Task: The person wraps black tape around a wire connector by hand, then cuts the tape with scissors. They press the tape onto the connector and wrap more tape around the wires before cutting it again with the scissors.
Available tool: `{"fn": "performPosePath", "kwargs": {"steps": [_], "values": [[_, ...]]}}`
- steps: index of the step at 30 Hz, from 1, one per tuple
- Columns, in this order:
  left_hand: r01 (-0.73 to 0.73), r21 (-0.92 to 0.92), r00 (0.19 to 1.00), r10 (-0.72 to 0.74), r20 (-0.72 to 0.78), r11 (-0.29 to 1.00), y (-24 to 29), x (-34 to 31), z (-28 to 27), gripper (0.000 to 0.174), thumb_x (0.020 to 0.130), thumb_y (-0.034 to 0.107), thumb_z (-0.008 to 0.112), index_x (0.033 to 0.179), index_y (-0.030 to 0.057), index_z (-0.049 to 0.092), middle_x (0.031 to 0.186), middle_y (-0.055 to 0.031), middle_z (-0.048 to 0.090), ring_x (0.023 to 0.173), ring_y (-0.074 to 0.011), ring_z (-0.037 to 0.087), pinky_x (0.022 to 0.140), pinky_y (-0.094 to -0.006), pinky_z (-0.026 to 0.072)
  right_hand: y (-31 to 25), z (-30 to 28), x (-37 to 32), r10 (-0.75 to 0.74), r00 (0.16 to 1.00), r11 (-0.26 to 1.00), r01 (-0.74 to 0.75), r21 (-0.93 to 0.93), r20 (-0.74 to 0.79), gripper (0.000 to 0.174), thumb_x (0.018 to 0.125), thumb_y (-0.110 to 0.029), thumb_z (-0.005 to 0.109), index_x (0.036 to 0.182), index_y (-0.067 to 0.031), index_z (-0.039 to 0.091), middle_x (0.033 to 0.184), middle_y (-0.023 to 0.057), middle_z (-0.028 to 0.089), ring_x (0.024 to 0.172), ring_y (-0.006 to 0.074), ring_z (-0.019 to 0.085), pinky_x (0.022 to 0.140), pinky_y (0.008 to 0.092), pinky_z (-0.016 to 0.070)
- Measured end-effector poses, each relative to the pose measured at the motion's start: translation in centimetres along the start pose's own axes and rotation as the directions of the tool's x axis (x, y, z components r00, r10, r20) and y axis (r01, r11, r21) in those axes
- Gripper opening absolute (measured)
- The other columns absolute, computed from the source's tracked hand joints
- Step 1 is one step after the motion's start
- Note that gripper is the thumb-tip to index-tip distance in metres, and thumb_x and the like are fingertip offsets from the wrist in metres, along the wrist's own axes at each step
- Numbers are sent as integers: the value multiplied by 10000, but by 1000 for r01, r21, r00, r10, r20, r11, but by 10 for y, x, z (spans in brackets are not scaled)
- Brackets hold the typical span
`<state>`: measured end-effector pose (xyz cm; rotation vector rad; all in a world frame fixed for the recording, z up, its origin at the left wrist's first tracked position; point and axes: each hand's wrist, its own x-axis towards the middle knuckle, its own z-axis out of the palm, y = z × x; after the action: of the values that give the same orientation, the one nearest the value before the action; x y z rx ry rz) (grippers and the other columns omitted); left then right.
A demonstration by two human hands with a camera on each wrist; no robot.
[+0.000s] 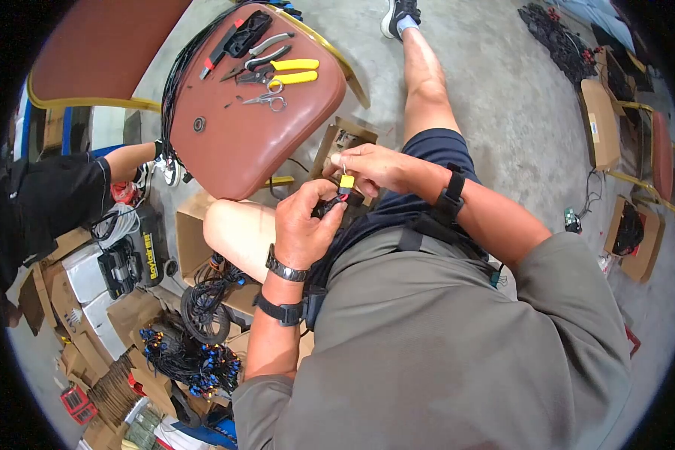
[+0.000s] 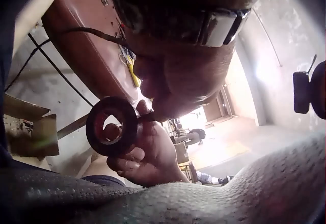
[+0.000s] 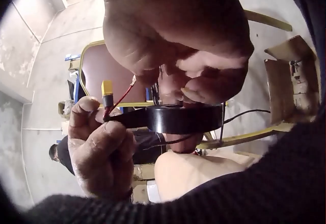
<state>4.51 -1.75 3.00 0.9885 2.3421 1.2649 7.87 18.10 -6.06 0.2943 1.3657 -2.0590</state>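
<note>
My left hand (image 1: pixel 305 225) pinches a small yellow connector (image 1: pixel 346 182) by its grey lower end, between thumb and forefinger. A red wire (image 3: pixel 122 98) with a bare metal tip comes off this connector. Held in my right hand (image 1: pixel 379 166) is a roll of black electrical tape (image 3: pixel 186 119), its finger through the core in the left wrist view. A strip of tape (image 3: pixel 130 120) stretches from the roll to the connector's base at the left fingertips. Both hands are close together above the lap.
Ahead stands a brown chair seat (image 1: pixel 255 135) with yellow-handled pliers (image 1: pixel 296 77), small scissors (image 1: pixel 270 99) and a black ring (image 1: pixel 199 124). An open cardboard box (image 3: pixel 293 81) lies beyond the hands. Cable bundles (image 1: pixel 191 356) and boxes crowd the left floor. Another person's arm (image 1: pixel 131 161) shows at left.
</note>
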Motion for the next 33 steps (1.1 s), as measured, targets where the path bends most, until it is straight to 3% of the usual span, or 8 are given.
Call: {"fn": "performPosePath", "kwargs": {"steps": [5, 10, 11, 15, 18, 21, 27, 33], "values": [[-150, 29, 988, 148, 35, 988, 5, 7, -3, 228, 719, -34, 767, 904, 16, 641, 868, -128, 660, 767, -286, 673, 676, -350, 540, -3, 0, 2, -70, 995, 980, 82, 180, -71, 489, 1045, -442, 490, 1241, -25, 653, 839, 69, 663, 544, 86, 486, 473, 244, 383], [-129, 34, 990, 127, 56, 991, 7, 4, -3, 224, 694, -50, 785, 863, -7, 644, 871, -131, 654, 773, -264, 659, 690, -329, 527, -20, -7, -5, -167, 985, 962, 173, 212, -47, 377, 1018, -338, 588, 1240, -39, 652, 881, 76, 675, 523, 44, 402, 466, 212, 308], [-133, 25, 990, 131, 59, 991, 7, 4, -2, 234, 689, -54, 795, 862, -13, 644, 872, -132, 654, 773, -254, 653, 698, -319, 521, -25, -8, -6, -151, 987, 949, 161, 272, -57, 318, 978, -249, 658, 1215, -39, 659, 863, 65, 683, 502, 38, 390, 449, 210, 288], [-97, -72, 994, 100, 41, 993, 6, 4, -1, 233, 696, -54, 809, 841, -17, 630, 838, -116, 668, 757, -229, 652, 704, -305, 521, -39, -7, -7, -250, 965, 942, 260, 213, -74, 307, 924, -217, 702, 1176, -44, 672, 830, 25, 672, 539, 30, 430, 452, 211, 280], [-80, -105, 997, 82, 12, 991, 2, 3, 0, 248, 697, -51, 825, 829, -10, 620, 817, -93, 679, 748, -196, 647, 711, -291, 522, -58, -3, -21, -309, 949, 947, 313, 73, -63, 310, 905, -189, 708, 1178, -47, 678, 853, 17, 678, 643, 37, 516, 512, 205, 344], [-25, -125, 1000, 24, -3, 992, 1, 1, 0, 266, 695, -52, 839, 813, 6, 608, 814, -67, 686, 752, -159, 641, 719, -278, 522, -64, -1, -25, -356, 934, 931, 357, 81, -29, 300, 907, -147, 725, 1187, -57, 667, 885, 14, 701, 628, 15, 513, 520, 185, 361], [47, -146, 998, -52, -30, 988, -4, 0, -1, 274, 694, -43, 842, 788, 26, 594, 777, -70, 684, 708, -149, 650, 671, -282, 530, -68, 7, -35, -416, 908, 906, 409, 110, 54, 305, 896, -76, 743, 1187, -35, 659, 938, 11, 709, 824, 60, 623, 700, 216, 500], [153, -180, 987, -160, -26, 972, -8, -1, -3, 280, 701, -36, 846, 766, 34, 583, 750, -28, 659, 697, -93, 603, 643, -264, 512, -75, 14, -48, -435, 892, 898, 439, -10, 125, 275, 908, -2, 710, 1175, -9, 647, 997, 38, 692, 897, 92, 647, 795, 254, 542]]}}
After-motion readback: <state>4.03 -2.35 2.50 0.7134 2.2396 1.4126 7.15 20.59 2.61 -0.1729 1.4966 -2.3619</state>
